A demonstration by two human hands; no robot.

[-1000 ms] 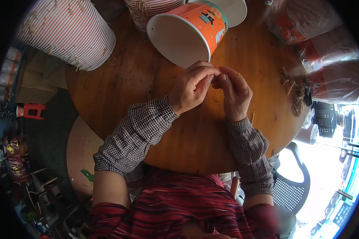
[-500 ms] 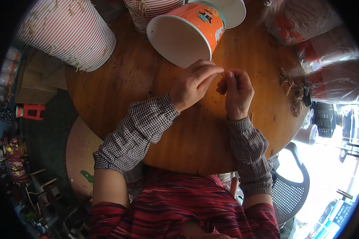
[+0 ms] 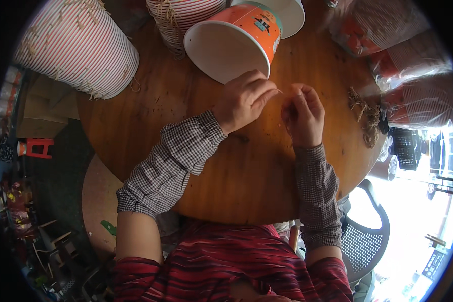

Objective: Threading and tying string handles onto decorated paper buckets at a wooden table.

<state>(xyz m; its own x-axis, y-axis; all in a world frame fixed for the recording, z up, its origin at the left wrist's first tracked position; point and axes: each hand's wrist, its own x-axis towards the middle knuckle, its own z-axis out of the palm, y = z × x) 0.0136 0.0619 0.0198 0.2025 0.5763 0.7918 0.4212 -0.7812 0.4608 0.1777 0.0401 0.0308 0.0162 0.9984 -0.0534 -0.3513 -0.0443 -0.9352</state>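
Observation:
Over the wooden table, my left hand (image 3: 244, 102) pinches a thin pale strand (image 3: 280, 91), whose end sticks out past the fingertips toward the right. My right hand (image 3: 305, 114) is a little apart from it, thumb and fingers drawn together; whatever they hold is too small to make out. Just beyond my left hand, an orange paper bucket (image 3: 266, 31) lies tipped on its side. Its white mouth faces me, and a small dark hole shows near the rim. Another white bucket (image 3: 290, 18) is partly hidden behind it.
Nested bucket stacks with twine loops stand at the far left (image 3: 80, 45) and far middle (image 3: 186, 11). A bundle of brown twine (image 3: 370, 118) lies near the right edge, beside plastic-wrapped bucket stacks (image 3: 420, 103). A grey chair (image 3: 365, 241) stands right; a red stool (image 3: 39, 148) left.
My hands have drawn apart, the right one moving slightly right. The strand's end now shows free beyond my left fingertips. The view has shifted slightly.

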